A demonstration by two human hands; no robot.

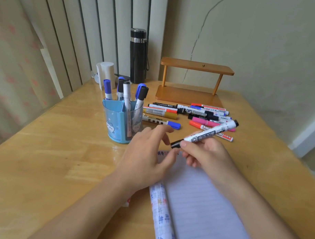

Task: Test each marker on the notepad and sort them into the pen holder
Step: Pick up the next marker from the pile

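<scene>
My right hand point(203, 153) grips a white marker with a black cap point(206, 134), held slanted above the top of the lined notepad point(200, 206). The cap end points toward my left hand point(144, 154), which hovers with fingers spread over the notepad's upper left corner, just short of the cap. A blue pen holder point(120, 121) stands left of the hands with several blue- and black-capped markers upright in it. A pile of loose markers point(187, 114) lies on the table behind my hands.
A wooden two-tier shelf point(195, 81) stands behind the marker pile by the wall. A black flask point(138, 56) and a white cylinder point(105, 72) sit at the back corner. The wooden table point(53, 151) carries everything.
</scene>
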